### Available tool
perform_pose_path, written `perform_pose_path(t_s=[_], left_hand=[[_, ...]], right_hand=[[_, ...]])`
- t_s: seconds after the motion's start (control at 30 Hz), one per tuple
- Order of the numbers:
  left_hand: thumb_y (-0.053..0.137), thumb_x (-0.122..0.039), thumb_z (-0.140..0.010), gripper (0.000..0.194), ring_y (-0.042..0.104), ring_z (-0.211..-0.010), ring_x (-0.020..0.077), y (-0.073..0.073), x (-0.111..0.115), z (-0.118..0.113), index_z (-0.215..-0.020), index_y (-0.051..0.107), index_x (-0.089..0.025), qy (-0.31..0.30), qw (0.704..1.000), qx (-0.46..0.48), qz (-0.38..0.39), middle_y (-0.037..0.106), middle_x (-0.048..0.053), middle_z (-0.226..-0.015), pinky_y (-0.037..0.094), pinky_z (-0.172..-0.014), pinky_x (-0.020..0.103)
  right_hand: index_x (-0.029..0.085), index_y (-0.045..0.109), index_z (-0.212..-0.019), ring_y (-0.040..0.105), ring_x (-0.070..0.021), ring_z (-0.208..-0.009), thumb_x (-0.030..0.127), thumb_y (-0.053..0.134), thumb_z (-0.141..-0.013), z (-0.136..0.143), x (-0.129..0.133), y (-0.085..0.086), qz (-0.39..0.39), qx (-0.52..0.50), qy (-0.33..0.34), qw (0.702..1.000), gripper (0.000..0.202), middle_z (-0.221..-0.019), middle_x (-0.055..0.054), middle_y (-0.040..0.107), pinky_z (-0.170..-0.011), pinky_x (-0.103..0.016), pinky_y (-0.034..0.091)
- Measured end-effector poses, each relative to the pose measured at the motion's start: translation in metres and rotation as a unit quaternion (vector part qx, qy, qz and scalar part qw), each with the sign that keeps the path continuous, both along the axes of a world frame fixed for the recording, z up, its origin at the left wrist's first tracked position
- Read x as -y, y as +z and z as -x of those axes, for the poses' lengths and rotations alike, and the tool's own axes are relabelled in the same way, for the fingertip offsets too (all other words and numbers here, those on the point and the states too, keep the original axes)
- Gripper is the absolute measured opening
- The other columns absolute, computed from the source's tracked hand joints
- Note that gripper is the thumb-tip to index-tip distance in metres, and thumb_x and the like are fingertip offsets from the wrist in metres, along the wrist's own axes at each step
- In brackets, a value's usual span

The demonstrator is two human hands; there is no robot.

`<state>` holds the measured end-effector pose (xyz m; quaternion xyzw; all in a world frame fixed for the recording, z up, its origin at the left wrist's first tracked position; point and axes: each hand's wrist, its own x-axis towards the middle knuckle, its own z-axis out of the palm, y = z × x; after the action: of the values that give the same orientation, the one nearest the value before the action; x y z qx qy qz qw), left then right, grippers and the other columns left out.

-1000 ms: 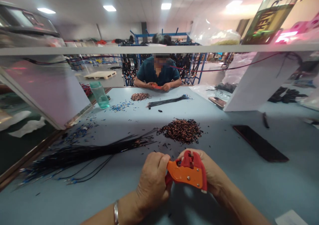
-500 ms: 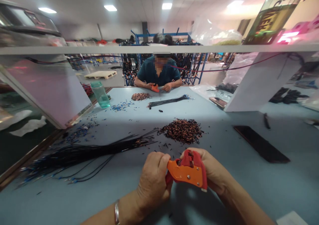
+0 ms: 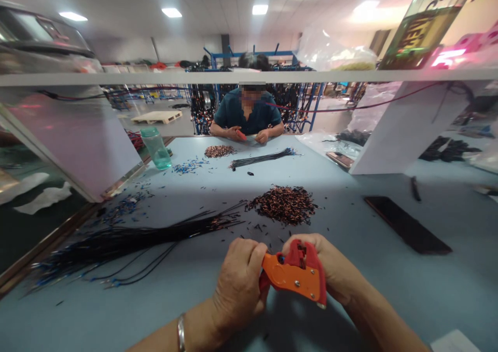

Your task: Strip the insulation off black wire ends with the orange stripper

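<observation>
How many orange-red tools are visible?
2: a near tool in the left hand, right hand at its head; a far tool in the co-worker's hand. More may be hidden.

An orange-and-red hand tool, apparently a wire stripper, is held in the lower part of the frame, just right of centre. Its orange side plate faces the camera, with three silvery screws showing along it. Red parts rise above the plate and edge it on the right, cut by a dark slot near the top. The tool tilts, right end lower; its left end is partly hidden.
</observation>
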<state>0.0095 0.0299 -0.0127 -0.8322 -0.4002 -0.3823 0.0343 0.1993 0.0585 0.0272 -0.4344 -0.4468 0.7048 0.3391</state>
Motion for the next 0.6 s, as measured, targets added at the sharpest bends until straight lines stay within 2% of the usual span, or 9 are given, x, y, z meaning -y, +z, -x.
perform_pose_path(t_s=[0.6], left_hand=[[0.050, -0.019, -0.077, 0.026, 0.052, -0.072, 0.0255, -0.0013, -0.0017, 0.0012, -0.103, 0.048, -0.016, -0.005, 1.000, -0.008, -0.002, 0.060, 0.011, -0.083, 0.042, -0.065, 0.039]], right_hand=[[0.015, 0.064, -0.060, 0.041, -0.0066, -0.048, 0.014, 0.059, -0.058, -0.0021, -0.0019, -0.0042, -0.039, 0.011, 0.031, 0.999, 0.006, -0.053, 0.005, 0.056, -0.048, -0.018, 0.033]])
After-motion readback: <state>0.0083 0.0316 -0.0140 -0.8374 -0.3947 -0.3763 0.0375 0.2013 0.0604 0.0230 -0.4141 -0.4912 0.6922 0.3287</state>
